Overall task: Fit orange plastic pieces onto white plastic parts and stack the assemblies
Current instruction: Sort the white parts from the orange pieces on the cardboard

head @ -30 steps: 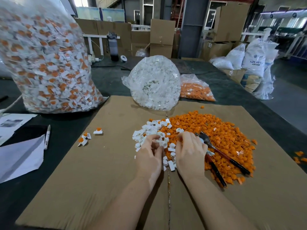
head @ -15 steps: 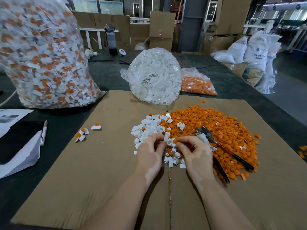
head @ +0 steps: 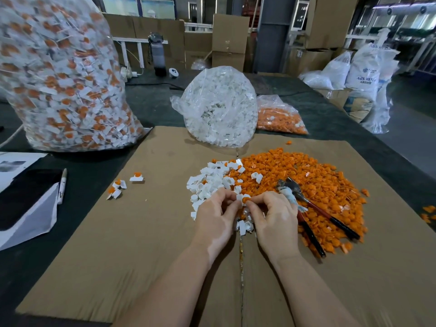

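Note:
My left hand (head: 215,214) pinches a small white plastic part (head: 239,197) just above the cardboard sheet (head: 141,256). My right hand (head: 274,217) pinches an orange piece (head: 246,198) against that white part. Both hands meet at the near edge of a pile of white parts (head: 212,180). A wide heap of orange pieces (head: 313,182) spreads to the right. A few finished white-and-orange assemblies (head: 118,187) lie loose on the cardboard to the left.
Pliers with dark handles (head: 318,213) lie on the orange heap beside my right hand. A bag of white parts (head: 219,109), a bag of orange pieces (head: 280,119) and a big bag of assemblies (head: 59,74) stand behind. Papers and a pen (head: 62,185) lie at left.
My hands lifted off the white pile and drew together, each picking up a piece; the orange piece now meets the white part between my fingertips.

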A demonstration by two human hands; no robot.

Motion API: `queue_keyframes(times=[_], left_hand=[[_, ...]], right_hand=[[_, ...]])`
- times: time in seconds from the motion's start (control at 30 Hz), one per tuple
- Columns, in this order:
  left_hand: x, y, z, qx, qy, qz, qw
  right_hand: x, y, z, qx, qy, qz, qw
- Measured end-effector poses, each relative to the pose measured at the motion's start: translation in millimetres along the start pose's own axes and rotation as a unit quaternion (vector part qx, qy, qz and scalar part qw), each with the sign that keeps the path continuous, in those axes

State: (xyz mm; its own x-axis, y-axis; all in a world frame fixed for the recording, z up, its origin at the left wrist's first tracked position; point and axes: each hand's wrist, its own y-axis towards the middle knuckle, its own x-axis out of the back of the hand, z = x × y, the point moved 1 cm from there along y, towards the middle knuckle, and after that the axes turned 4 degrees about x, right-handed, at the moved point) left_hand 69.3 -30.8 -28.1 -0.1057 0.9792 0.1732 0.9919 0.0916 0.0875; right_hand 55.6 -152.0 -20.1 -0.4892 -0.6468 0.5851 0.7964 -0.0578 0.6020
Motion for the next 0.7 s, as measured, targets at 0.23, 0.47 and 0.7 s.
queue_keyframes(times=[0.23, 0.47, 0.7], left_hand=[[-0.2, -1.8, -0.5, -0.031, 0.033, 0.0, 0.999], [1.5, -0.2, 1.6, 0.013, -0.058, 0.001, 0.998], [2.6, -0.4, 3.6, 0.011, -0.044, 0.0, 0.999]], right_hand=[[-0.3, -1.2, 1.1, 0.036, -0.064, -0.01, 0.997], [1.4, -0.5, 2.7, 0.046, -0.008, 0.007, 0.999], [0.5, -2.1, 1.8, 0.051, -0.004, 0.009, 0.999]])
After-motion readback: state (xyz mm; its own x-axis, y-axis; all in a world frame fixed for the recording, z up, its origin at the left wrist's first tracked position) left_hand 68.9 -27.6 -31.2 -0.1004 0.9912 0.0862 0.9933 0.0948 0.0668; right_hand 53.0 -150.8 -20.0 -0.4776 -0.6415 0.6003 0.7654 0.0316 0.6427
